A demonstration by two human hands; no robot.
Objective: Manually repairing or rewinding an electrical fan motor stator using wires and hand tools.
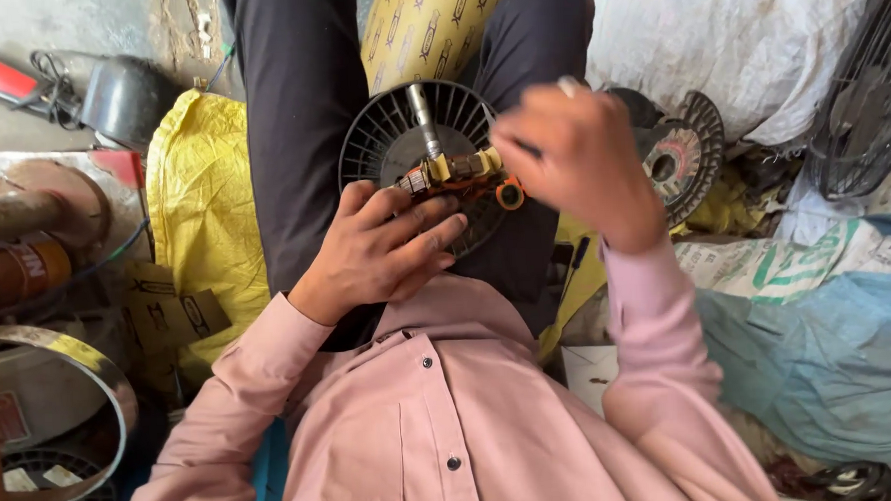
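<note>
A motor rotor (449, 165) lies on the person's lap over a black finned fan disc (381, 143), its steel shaft pointing far. The left hand (380, 248) clasps its near side; the right hand (582, 159) pinches its right end. A yellow patterned sack (426, 26) lies beyond.

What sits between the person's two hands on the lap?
In the head view, a small wound motor part with a metal shaft lies between the left hand and right hand, over a black ribbed fan cover.
</note>
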